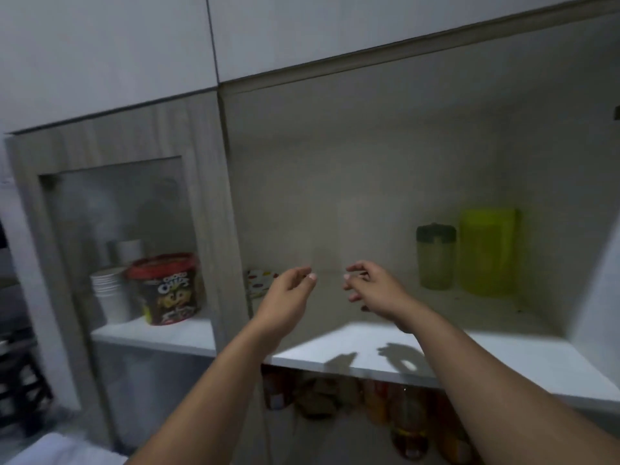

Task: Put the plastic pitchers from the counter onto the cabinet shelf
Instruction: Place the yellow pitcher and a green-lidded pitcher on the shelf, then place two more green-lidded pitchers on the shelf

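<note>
Both hands empty, fingers loosely curled: left hand (pixel 285 297), right hand (pixel 372 286). Pitchers (pixel 486 251) upright on shelf (pixel 335 354), right of right hand; counter unseen.

Two plastic pitchers stand upright at the right of the frame, on the cabinet shelf (pixel 503 360). The yellow-green pitcher (pixel 487 251) is taller. Just left of it stands the pale pitcher with a dark lid (pixel 435 256).
</note>
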